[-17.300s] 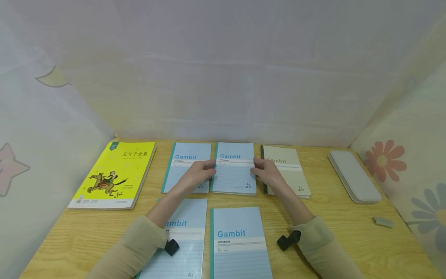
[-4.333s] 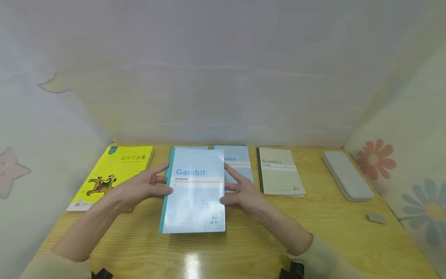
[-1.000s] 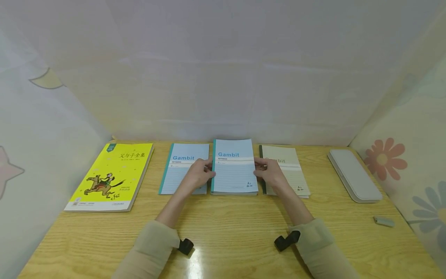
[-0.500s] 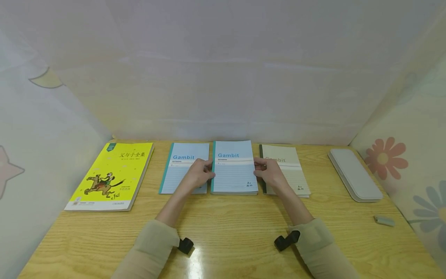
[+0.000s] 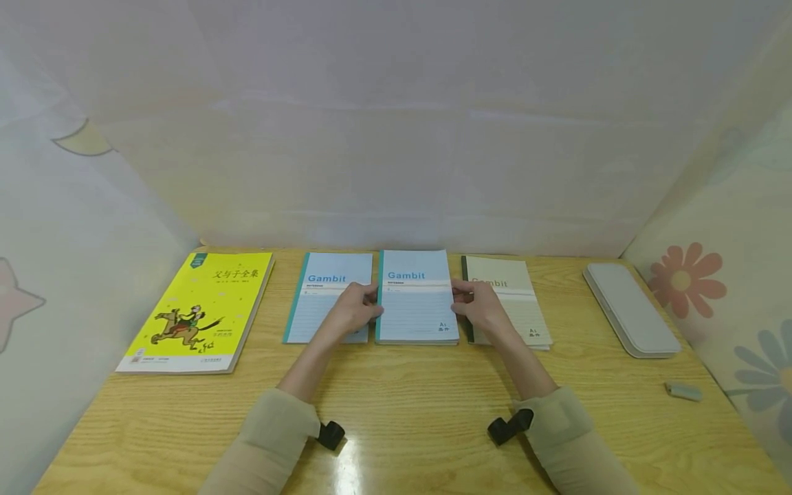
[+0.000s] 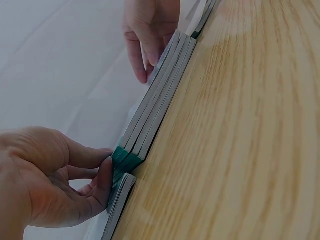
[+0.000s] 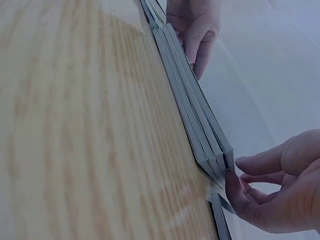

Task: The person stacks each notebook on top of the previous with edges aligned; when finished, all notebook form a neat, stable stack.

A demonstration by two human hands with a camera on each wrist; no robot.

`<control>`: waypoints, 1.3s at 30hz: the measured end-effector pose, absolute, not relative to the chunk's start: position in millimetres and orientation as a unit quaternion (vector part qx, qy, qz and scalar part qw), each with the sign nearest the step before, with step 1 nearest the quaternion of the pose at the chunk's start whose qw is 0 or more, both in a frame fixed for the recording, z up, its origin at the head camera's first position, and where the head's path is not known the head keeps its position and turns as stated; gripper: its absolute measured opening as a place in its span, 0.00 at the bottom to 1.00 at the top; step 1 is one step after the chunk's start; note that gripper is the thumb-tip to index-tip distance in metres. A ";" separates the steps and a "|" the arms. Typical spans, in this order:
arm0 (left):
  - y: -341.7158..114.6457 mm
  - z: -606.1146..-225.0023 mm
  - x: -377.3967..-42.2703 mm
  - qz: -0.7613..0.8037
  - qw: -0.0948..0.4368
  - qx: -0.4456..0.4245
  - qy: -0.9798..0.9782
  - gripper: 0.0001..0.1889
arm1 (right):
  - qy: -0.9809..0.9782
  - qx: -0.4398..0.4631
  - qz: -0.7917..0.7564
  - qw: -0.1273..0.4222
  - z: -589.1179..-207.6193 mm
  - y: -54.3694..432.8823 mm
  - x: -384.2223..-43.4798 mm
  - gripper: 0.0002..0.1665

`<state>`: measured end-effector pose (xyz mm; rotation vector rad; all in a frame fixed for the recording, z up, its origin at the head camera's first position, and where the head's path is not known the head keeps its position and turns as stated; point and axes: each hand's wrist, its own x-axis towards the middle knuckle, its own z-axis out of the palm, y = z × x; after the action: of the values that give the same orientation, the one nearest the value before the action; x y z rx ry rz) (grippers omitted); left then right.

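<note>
A stack of blue Gambit notebooks (image 5: 416, 313) lies at the back middle of the table, three thick in the left wrist view, with nearly even edges. My left hand (image 5: 354, 307) grips its teal spine side, thumb and fingers bent at the edge. On the opposite side my right hand (image 5: 478, 304) grips the page edge in the same way. Both wrist views show fingertips touching the stack's edges. Under my left hand lies another blue notebook (image 5: 315, 309). A cream notebook (image 5: 522, 320) with a dark spine is partly covered by my right hand.
A thick yellow comic book (image 5: 204, 295) lies at the left. At the right are a white case (image 5: 628, 309) and a small grey-green object (image 5: 683, 392). The wooden table (image 5: 408, 419) ends at a pale cloth backdrop (image 5: 396, 172).
Two blue notebooks lay at the front of the table; later I held one raised in both hands. Now the front notebooks are gone and the middle stack is thicker. Hands barely moved this last second.
</note>
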<state>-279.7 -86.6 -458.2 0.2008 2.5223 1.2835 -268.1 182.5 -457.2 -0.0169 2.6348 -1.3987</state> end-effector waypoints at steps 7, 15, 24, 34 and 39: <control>-86.8 -460.1 -280.0 0.448 0.155 0.065 0.878 0.33 | 0.891 -0.015 -0.447 0.083 -457.5 182.7 -267.5 0.34; -89.3 -460.5 -278.0 0.453 0.154 0.061 0.876 0.33 | 0.900 -0.024 -0.427 0.082 -454.3 178.2 -265.3 0.34; -89.0 -451.5 -277.7 0.480 0.121 0.062 0.867 0.32 | 0.874 -0.032 -0.475 0.098 -448.1 187.0 -264.3 0.34; -41.1 -422.8 -278.0 0.537 0.100 0.112 0.830 0.25 | 0.842 -0.022 -0.536 0.056 -431.7 240.1 -271.4 0.32; 0.6 -419.5 -276.5 0.587 0.144 0.121 0.788 0.25 | 0.855 -0.020 -0.516 0.051 -427.7 276.9 -270.0 0.32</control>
<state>-276.5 0.6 -419.5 0.3490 2.2704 1.6914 -270.0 276.9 -427.7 -0.0615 2.6008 -1.5718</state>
